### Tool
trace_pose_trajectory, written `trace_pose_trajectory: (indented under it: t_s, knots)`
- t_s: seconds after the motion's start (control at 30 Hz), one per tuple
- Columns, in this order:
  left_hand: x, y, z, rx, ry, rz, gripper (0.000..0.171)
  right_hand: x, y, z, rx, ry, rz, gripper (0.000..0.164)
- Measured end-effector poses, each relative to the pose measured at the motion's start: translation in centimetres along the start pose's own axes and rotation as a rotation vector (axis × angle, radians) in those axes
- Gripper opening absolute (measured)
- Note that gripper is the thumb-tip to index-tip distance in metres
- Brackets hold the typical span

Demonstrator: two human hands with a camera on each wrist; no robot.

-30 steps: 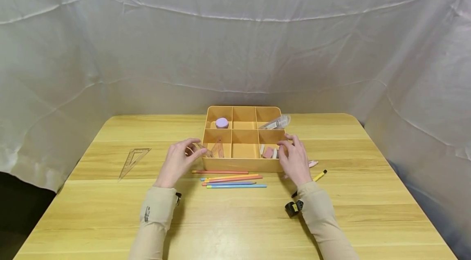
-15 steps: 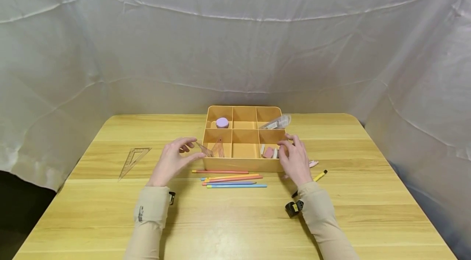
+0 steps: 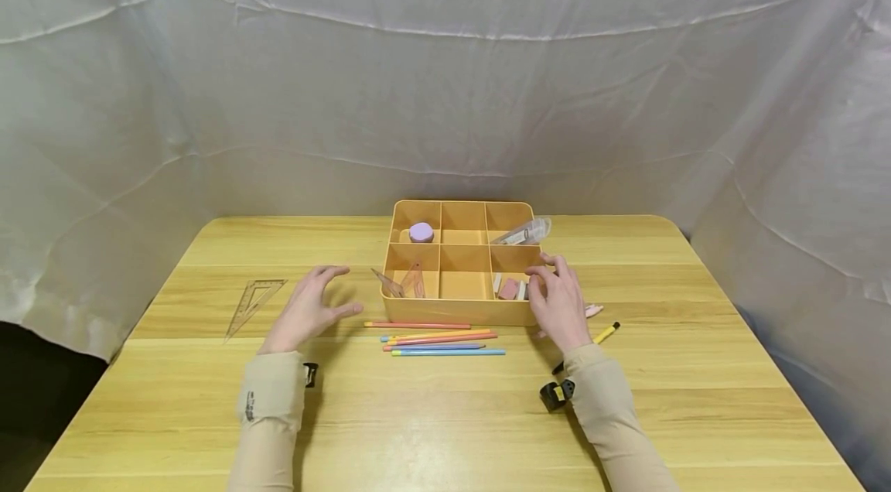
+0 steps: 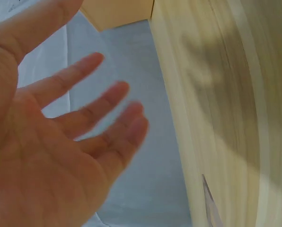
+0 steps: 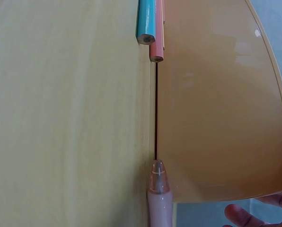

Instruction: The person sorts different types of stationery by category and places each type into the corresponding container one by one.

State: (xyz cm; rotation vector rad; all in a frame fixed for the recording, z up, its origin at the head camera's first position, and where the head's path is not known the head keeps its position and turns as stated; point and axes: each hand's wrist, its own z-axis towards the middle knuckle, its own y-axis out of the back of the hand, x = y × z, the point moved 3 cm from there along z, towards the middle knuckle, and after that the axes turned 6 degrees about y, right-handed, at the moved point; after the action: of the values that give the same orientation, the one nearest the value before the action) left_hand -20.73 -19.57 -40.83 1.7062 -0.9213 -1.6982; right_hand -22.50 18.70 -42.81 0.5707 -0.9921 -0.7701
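My left hand (image 3: 306,310) is over the table left of the orange compartment box (image 3: 459,312), fingers spread and holding nothing. A clear set square (image 3: 390,283) leans in the front left compartment, its tip over the left rim, beside a reddish transparent drawing piece (image 3: 414,281). Another set square (image 3: 252,308) lies flat on the table, left of that hand. My right hand (image 3: 560,302) holds the box's right edge with curled fingers. In the right wrist view, its fingers (image 5: 240,216) show only partly at the box's corner.
Several pencils (image 3: 445,345) lie before the box. A pink pen (image 5: 160,205) and a yellow-and-black pen (image 3: 605,333) lie near the right hand. Inside the box are a purple round item (image 3: 421,232), a clear packet (image 3: 525,232) and erasers (image 3: 509,289).
My left hand has let go of the set square at the box's left corner and drawn back left, fingers spreading. The set square stays leaning there. My right hand has not moved.
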Motion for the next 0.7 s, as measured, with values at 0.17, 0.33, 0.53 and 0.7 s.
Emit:
trace_pose_trajectory:
  t_s: [0.17,0.33,0.53,0.7]
  knots:
    - [0.4,0.0,-0.2,0.083,0.076,0.019,0.08,0.0,0.0,0.0,-0.002,0.002,0.003,0.023]
    - [1.0,-0.2,-0.2,0.136,0.117,0.023,0.082,0.0,0.0,0.0,0.002,-0.003,0.001,0.023]
    - [2.0,-0.2,-0.4,0.182,0.207,-0.015,0.089,0.0,0.0,0.0,0.011,-0.004,0.001,0.023]
    - [2.5,0.2,-0.5,0.186,0.253,-0.038,0.097,0.0,0.0,-0.1,0.016,-0.009,0.005,0.024]
